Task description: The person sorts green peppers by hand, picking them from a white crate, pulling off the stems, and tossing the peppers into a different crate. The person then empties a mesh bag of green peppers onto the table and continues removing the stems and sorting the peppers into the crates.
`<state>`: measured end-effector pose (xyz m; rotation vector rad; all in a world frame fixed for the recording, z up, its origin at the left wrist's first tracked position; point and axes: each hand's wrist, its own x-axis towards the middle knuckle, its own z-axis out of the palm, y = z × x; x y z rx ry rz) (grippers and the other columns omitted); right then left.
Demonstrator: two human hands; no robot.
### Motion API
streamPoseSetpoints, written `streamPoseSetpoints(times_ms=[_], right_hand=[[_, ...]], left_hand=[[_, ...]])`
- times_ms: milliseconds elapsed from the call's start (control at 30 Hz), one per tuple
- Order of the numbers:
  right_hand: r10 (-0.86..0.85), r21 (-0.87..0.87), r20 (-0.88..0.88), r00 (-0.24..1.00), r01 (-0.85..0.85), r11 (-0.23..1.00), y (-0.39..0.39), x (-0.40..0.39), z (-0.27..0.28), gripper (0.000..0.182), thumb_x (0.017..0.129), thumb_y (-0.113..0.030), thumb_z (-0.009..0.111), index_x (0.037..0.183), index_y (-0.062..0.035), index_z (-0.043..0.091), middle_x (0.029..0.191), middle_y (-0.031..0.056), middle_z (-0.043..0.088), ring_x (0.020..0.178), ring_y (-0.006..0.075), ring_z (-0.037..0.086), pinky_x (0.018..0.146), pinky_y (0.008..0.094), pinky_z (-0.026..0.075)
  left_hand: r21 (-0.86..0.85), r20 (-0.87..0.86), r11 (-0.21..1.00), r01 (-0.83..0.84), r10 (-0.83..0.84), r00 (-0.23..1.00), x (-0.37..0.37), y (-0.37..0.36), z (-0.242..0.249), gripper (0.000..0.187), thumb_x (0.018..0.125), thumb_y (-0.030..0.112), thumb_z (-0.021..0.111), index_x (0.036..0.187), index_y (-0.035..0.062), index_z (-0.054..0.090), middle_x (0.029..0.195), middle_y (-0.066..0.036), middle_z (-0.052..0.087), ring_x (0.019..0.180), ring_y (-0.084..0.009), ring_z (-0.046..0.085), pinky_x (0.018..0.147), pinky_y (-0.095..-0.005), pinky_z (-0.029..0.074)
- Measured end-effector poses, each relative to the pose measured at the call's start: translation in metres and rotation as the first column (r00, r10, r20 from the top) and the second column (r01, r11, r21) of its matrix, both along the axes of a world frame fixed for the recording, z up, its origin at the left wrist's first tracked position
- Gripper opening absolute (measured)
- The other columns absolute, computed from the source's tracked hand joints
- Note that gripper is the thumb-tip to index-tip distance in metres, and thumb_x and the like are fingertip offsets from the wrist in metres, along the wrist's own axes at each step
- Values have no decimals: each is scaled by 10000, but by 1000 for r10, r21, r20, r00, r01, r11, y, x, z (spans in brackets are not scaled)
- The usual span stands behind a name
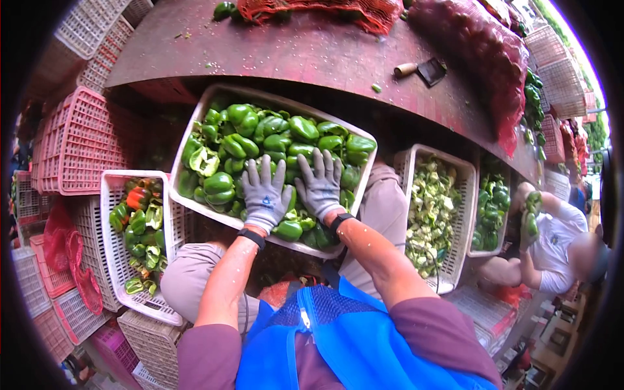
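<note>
A white crate (pixel 201 107) full of green bell peppers (pixel 242 119) stands in front of me, tilted in the view. My left hand (pixel 266 194), in a grey glove, lies flat on the peppers near the crate's front edge, fingers spread. Just right of it, my right hand (pixel 320 185), gloved the same way, also rests flat on the peppers with its fingers apart. Neither hand grips a pepper. A pale, cut-open pepper (pixel 205 161) lies at the left inside the crate.
A crate (pixel 170 260) of mixed peppers stands left, and crates of pale cores (pixel 432 201) and green peppers (pixel 492 208) right. A cleaver (pixel 431 71) lies on the table (pixel 273 45) beside a red mesh sack (pixel 478 52). A co-worker (pixel 559 237) holds peppers.
</note>
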<state>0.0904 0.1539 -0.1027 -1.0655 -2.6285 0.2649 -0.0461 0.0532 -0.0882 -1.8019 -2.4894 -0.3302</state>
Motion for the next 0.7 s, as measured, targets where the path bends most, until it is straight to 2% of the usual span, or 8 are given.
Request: streamPoseSetpoints(times_ms=[100,200,267,300,400,467,600,700], right_hand=[[86,-77,6,996,-86,993,5,5,30,670,851,-397,640,1459,-190,446,1510,217,354,1419,432,268,1185,588,119],[204,-128,-218,954,-235,963,28,34,90,553,800,-280,739,1309,-144,570,1297,181,560,1175,384,534,1025,487,405],[257,-257,33,966,-240,936,51,71,119,394,767,-213,772,1134,-129,654,1047,122,649,963,331,629,843,447,493],[187,-230,70,980,-166,959,49,85,123,286,769,-210,769,1029,-128,682,912,95,646,887,314,649,765,442,511],[287,-294,356,889,-185,938,24,114,108,310,764,-261,767,1026,-131,664,883,132,629,851,337,646,690,466,519],[266,-103,397,878,-245,964,-5,118,65,275,755,-253,747,957,-95,648,873,148,629,816,347,648,684,476,519],[88,29,429,899,-111,993,-19,111,16,197,729,-194,710,857,-70,626,865,150,625,741,344,642,669,472,508],[69,-15,286,956,-68,998,-20,119,45,144,731,-178,692,831,-94,629,806,138,622,716,325,630,651,458,488]], left_hand=[[13,-15,1000,-7,7,1000,-2,-4,-6,695,862,471,586,1486,223,406,1535,-173,308,1386,-483,265,1085,-632,244],[21,26,1000,-14,14,1000,-1,-5,-2,676,864,467,584,1477,230,422,1533,-166,321,1384,-470,277,1081,-620,253],[23,3,1000,-15,15,1000,-1,-6,0,694,852,435,607,1475,196,418,1508,-174,340,1394,-452,275,1099,-585,258],[27,6,999,-19,18,1000,-2,-7,1,676,859,442,597,1469,204,429,1513,-168,339,1390,-456,278,1094,-592,259],[27,22,999,-20,20,1000,-1,-6,2,640,874,458,578,1455,221,452,1525,-157,337,1381,-463,286,1085,-606,260],[10,36,1000,-28,28,999,-1,-7,3,636,876,459,575,1453,220,455,1524,-160,337,1379,-462,288,1088,-604,260],[55,12,998,-19,19,1000,-2,-9,3,616,882,457,573,1439,215,474,1509,-170,357,1376,-457,298,1094,-594,264],[74,24,997,-22,20,1000,-1,-10,4,624,867,454,585,1429,203,486,1496,-172,369,1364,-458,310,1088,-592,273]])
